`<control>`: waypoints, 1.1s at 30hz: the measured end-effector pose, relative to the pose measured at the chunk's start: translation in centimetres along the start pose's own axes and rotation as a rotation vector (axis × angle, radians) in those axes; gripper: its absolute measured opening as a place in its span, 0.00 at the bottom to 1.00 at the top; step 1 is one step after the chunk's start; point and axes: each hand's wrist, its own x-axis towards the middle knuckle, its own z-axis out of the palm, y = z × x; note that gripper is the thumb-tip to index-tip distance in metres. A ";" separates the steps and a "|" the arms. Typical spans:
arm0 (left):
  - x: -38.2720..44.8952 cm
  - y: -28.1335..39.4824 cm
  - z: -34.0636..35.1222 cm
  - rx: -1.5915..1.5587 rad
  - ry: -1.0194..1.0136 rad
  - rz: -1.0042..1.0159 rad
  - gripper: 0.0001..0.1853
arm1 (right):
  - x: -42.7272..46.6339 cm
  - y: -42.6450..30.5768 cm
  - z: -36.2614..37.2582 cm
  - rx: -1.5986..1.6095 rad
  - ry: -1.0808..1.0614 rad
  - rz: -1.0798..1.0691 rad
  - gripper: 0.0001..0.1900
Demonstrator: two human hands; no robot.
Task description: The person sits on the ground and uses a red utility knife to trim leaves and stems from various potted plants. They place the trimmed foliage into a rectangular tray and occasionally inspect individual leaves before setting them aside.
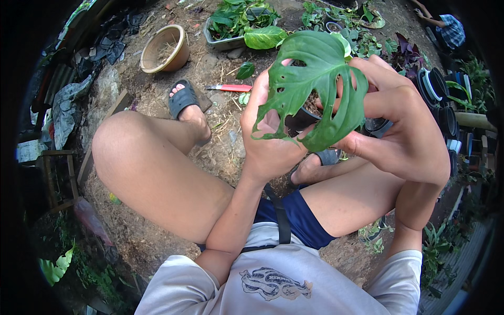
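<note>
My left hand (271, 151) cups a small black plant pot (306, 117) above my lap. Dark soil (313, 101) shows inside its rim. A large green split leaf with holes (305, 80), like a monstera's, spreads over the pot and covers much of both hands' fingers. My right hand (409, 114) is bent around the pot's right side, with one fingertip at the soil and the thumb low beside the leaf. Whether this hand grips the stem or the pot is hidden. Beyond my left hand, a red-handled utility knife (230, 88) lies on the ground, its blade out.
A tan round pot (183, 49) holding dry straw stands tilted at the upper left. Nearby is a grey rectangular planter (226, 44) with leafy cuttings. Stacked black pots (437, 84) line the right side. Another person (451, 31) sits at the far upper right.
</note>
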 end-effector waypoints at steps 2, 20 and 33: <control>-0.1 -0.1 0.0 -0.006 0.006 0.029 0.50 | -0.1 0.0 0.1 0.007 0.000 0.007 0.13; 0.5 -0.3 -1.0 0.027 -0.187 0.002 0.47 | -1.2 -1.0 -0.4 -0.191 0.077 -0.053 0.32; 0.5 0.7 -1.1 0.152 -0.249 0.123 0.49 | -1.2 -1.4 -1.0 -0.207 0.038 -0.107 0.35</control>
